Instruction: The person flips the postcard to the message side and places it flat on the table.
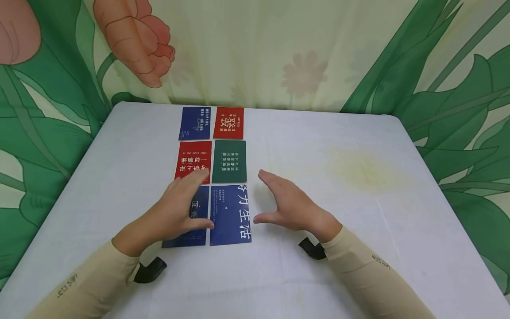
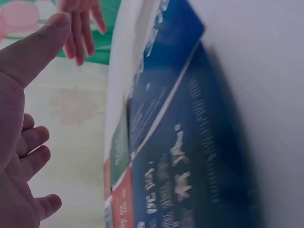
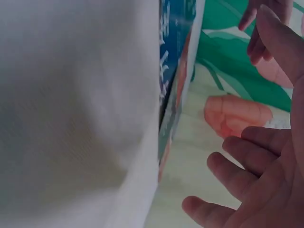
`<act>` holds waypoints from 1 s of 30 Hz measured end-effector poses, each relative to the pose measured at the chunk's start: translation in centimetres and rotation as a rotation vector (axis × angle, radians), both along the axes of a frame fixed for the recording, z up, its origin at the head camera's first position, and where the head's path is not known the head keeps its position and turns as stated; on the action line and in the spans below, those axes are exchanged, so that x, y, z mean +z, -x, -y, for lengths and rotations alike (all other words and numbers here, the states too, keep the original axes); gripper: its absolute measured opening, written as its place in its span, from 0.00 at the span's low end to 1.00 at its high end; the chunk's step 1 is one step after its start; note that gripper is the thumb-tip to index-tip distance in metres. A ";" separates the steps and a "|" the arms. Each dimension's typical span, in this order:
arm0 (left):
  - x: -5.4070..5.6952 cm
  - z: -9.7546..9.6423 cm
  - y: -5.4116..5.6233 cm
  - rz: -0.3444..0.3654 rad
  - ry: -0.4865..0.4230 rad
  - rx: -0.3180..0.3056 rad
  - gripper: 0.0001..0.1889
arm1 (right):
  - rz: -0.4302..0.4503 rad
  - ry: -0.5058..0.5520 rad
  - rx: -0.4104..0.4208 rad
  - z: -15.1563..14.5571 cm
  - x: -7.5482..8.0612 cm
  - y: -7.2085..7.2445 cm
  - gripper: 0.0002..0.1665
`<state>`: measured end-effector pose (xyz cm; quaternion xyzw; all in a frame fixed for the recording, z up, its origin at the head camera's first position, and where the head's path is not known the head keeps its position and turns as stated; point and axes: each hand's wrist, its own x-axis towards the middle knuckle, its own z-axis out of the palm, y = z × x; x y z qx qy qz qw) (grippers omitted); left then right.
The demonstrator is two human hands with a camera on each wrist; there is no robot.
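Six cards, more exactly several printed cards, lie in two columns on the white table. At the front are a blue card with large white characters [image 1: 230,217] and another blue card [image 1: 185,239], partly hidden by my left hand [image 1: 175,208]. Behind them lie a red card [image 1: 194,155] and a green card [image 1: 229,161]. Farthest back are a small-print blue card [image 1: 195,123] and a red card with a big character [image 1: 229,123]. My left hand hovers over the left column, thumb apart from the fingers. To the right of the cards, my right hand [image 1: 292,204] is spread, holding nothing.
The white-covered table [image 1: 338,274] extends to both sides of the cards, with a yellowish stain [image 1: 362,170] on its right. A curtain [image 1: 255,53] with printed flowers and leaves hangs behind it. Black bands [image 1: 150,270] show at both wrists.
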<state>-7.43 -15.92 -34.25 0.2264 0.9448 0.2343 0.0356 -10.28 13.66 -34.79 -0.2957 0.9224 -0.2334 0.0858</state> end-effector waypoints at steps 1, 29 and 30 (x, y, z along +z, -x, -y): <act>-0.3 -0.1 -0.3 0.010 -0.009 -0.012 0.60 | 0.016 0.013 0.020 0.2 -0.3 -0.2 0.64; -4.4 -1.1 -2.8 0.163 0.123 -0.063 0.53 | 0.113 -0.132 0.185 2.1 -2.9 -1.6 0.59; -4.4 -1.1 -2.8 0.160 0.122 -0.060 0.52 | 0.116 -0.141 0.183 2.2 -2.9 -1.6 0.59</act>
